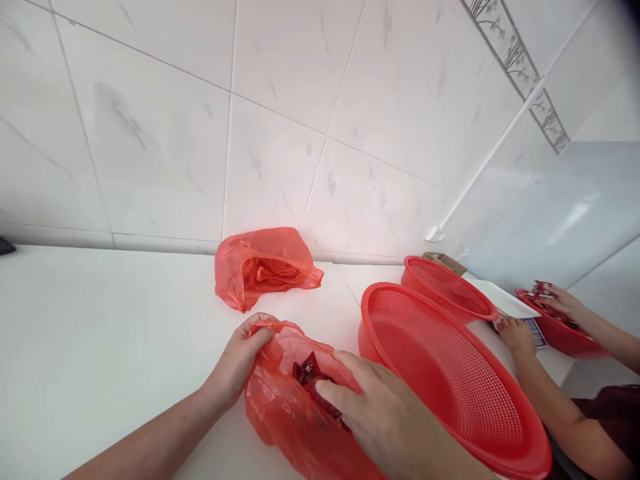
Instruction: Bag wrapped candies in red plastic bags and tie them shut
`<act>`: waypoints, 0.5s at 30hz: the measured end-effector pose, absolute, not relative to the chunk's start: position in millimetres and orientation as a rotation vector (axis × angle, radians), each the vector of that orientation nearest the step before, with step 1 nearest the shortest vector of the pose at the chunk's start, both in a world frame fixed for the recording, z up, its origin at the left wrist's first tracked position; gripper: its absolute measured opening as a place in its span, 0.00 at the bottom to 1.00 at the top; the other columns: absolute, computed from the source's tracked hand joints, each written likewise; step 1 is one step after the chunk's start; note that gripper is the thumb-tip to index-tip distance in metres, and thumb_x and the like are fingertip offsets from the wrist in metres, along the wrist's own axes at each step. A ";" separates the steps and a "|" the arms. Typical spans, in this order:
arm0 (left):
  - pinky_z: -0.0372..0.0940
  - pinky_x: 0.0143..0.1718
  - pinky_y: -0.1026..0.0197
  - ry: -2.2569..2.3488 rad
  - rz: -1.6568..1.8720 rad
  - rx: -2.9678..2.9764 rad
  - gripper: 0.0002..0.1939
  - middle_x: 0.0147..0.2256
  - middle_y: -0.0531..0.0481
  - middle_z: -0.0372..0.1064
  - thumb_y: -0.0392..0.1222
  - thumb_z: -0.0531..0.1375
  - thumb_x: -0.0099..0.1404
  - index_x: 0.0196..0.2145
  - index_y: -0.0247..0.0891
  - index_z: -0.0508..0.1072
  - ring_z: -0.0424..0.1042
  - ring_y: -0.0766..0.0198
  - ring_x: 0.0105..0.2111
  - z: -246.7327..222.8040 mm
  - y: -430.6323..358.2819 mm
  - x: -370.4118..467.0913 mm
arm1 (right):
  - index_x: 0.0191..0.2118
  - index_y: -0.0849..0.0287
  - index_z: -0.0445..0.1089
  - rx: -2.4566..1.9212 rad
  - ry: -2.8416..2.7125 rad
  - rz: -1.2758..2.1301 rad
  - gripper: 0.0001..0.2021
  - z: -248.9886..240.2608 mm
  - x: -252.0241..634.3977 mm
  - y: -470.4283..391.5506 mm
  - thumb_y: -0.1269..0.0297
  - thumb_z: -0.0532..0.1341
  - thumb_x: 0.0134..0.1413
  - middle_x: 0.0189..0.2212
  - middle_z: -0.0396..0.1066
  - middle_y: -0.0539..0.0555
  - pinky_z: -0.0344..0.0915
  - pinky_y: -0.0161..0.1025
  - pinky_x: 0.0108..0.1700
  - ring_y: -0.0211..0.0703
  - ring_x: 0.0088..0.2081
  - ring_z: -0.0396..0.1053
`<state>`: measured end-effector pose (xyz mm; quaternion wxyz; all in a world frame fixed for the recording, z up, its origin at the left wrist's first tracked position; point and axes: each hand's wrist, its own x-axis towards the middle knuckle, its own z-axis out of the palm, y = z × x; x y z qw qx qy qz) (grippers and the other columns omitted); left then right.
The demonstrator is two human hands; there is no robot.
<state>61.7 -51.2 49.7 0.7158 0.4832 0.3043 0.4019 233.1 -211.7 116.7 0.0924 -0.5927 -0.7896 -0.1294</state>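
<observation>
My left hand (246, 353) pinches the rim of a thin red plastic bag (285, 417) between thumb and fingers. Inside its mouth lie small dark red, shiny packets (311, 375), partly hidden by the bag wall. On the right side of the mouth is my right hand (375, 400), its thumb over the packets and its forefinger along the far rim; the other fingers are hidden. Beside that hand stands a large red perforated basket (373, 327), with no packets visible inside. Behind the held bag, a second red plastic bag (265, 240) lies crumpled with more red plastic inside.
Farther right are another red basket (415, 267) and a cardboard box (447, 262). A co-worker's hand (560, 301) holds dark red packets over a red container (575, 341); their other hand (515, 337) rests near the baskets. A tiled wall (280, 153) bounds the white table (100, 333).
</observation>
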 end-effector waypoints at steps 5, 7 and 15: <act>0.63 0.28 0.63 0.666 0.871 1.073 0.07 0.26 0.55 0.67 0.45 0.59 0.55 0.29 0.39 0.68 0.67 0.63 0.26 49.4 -50.0 60.0 | 0.52 0.54 0.66 -1.734 -2.258 -0.753 0.17 115.2 259.6 -236.0 0.65 0.54 0.57 0.49 0.70 0.58 0.70 0.40 0.44 0.48 0.45 0.71; 0.64 0.29 0.63 0.663 0.862 1.065 0.07 0.27 0.54 0.67 0.46 0.59 0.56 0.30 0.39 0.69 0.68 0.62 0.27 47.9 -48.8 59.4 | 0.54 0.54 0.65 -1.776 -2.237 -0.859 0.20 116.0 276.6 -251.4 0.61 0.57 0.55 0.50 0.70 0.59 0.71 0.41 0.43 0.50 0.47 0.71; 0.66 0.31 0.63 0.704 0.829 1.047 0.10 0.30 0.53 0.70 0.49 0.60 0.57 0.32 0.41 0.70 0.70 0.59 0.31 42.4 -46.2 58.6 | 0.58 0.53 0.59 -2.045 -2.162 -0.750 0.29 85.3 342.5 -316.2 0.63 0.62 0.49 0.46 0.74 0.55 0.73 0.39 0.41 0.49 0.43 0.74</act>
